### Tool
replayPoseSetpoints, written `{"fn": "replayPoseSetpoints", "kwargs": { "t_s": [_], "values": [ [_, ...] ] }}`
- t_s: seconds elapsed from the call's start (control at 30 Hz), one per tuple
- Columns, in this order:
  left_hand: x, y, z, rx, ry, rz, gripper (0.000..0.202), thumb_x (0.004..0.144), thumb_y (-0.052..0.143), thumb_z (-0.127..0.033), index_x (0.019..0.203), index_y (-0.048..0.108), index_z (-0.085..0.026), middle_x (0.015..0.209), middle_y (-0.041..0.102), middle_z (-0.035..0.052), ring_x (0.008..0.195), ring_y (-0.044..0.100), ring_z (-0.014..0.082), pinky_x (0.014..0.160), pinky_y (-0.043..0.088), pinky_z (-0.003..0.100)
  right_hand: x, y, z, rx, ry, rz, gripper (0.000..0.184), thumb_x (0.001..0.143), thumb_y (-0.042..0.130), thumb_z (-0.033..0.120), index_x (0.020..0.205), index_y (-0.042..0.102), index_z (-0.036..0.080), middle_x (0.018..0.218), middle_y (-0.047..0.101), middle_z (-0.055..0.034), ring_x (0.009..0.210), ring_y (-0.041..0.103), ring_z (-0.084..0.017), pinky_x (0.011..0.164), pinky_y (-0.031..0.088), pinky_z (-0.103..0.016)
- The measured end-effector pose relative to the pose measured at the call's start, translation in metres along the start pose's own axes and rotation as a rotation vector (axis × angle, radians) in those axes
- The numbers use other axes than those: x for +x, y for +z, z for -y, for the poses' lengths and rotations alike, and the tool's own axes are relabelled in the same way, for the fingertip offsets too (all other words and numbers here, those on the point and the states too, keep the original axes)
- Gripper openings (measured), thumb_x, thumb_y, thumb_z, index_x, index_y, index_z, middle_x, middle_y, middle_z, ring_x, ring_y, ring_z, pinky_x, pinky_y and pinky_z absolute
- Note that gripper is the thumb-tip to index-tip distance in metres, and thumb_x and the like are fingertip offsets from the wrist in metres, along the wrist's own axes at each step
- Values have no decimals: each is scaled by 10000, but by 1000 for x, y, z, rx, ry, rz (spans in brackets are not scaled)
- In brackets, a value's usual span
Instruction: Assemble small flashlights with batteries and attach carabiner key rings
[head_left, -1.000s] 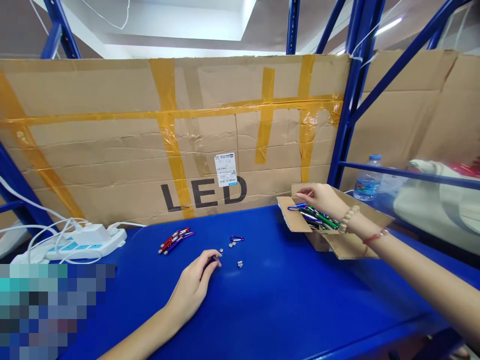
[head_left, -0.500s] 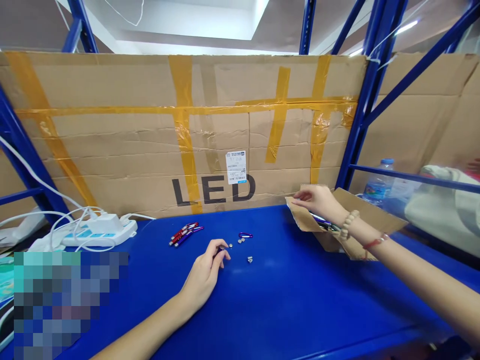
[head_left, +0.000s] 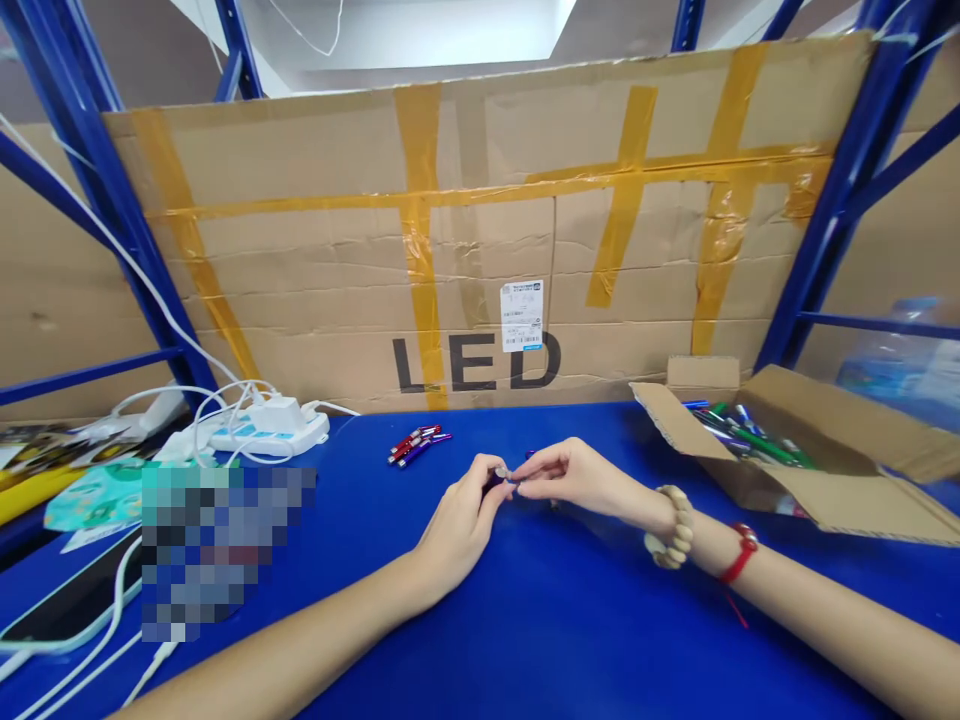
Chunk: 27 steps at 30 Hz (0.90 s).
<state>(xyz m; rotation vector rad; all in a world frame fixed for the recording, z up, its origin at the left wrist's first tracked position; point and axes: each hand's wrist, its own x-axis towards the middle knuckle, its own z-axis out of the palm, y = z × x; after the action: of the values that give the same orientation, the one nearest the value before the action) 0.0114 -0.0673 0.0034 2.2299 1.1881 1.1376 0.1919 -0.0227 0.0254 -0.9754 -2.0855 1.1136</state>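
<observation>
Near the middle of the blue table, my left hand (head_left: 461,525) is closed around a small dark purple tube (head_left: 493,482), mostly hidden by the fingers. A small silver piece (head_left: 502,473) shows at the tube's right end. My right hand (head_left: 574,475) meets it from the right, thumb and fingertips pinched close to that end. Whatever those fingertips hold is too small to make out. Just behind the right fingers a bit of a purple clip (head_left: 530,454) shows, and a small shiny metal part (head_left: 553,503) peeks out below them. Several slim red and purple metal tubes (head_left: 418,443) lie beyond my left hand.
An open cardboard box (head_left: 780,490) with several coloured tubes stands at the right. A white power strip (head_left: 277,432) with cables and a phone (head_left: 75,590) lie at the left. A tall taped cardboard sheet (head_left: 330,300) and blue rack posts (head_left: 832,220) bound the back.
My right hand has come from the box at the right to meet my left hand at the tube. My left hand has lifted slightly, and the view has turned left.
</observation>
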Motion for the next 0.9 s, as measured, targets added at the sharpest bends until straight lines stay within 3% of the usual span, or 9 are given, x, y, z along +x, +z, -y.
{"fn": "replayPoseSetpoints", "kwargs": {
  "t_s": [0.1,0.23,0.37,0.63,0.8,0.9],
  "values": [
    [1,-1,1,44,46,-7,97,902,390,-260,872,472,-217,837,583,-5,782,559,142,718,404,243,-7,0,0,10,3,-63,385,717,603,435,931,698,130,704,661,-36,555,537,-91,522,434,-216],
    [2,0,0,24,35,63,97,894,411,-262,882,495,-215,772,595,-20,693,558,129,673,415,229,-15,-2,3,-89,-126,-191,340,759,565,391,982,689,167,748,646,-26,617,546,-102,559,431,-222],
    [4,1,-2,38,40,121,136,896,390,-236,854,514,-203,711,575,-31,663,550,119,664,416,212,-18,-2,4,-129,-238,-167,320,804,525,366,1011,678,175,742,640,-23,671,569,-115,604,452,-235],
    [4,2,-4,97,105,198,156,894,368,-210,870,521,-193,744,568,-18,673,535,122,669,406,214,-19,2,1,131,-114,-220,240,582,745,341,718,704,147,584,651,-8,510,579,-110,506,480,-224],
    [4,2,-3,103,88,180,180,894,357,-220,820,518,-186,696,539,-24,637,511,115,635,405,209,-21,1,2,-3,-182,-187,219,720,638,363,783,710,166,656,665,-11,569,592,-102,555,486,-221],
    [3,2,-3,101,100,157,182,890,373,-215,804,531,-183,662,534,-30,593,500,104,608,407,202,-21,-2,3,-78,-203,-179,223,715,642,374,780,712,173,666,666,-11,588,593,-113,547,479,-223]
  ]
}}
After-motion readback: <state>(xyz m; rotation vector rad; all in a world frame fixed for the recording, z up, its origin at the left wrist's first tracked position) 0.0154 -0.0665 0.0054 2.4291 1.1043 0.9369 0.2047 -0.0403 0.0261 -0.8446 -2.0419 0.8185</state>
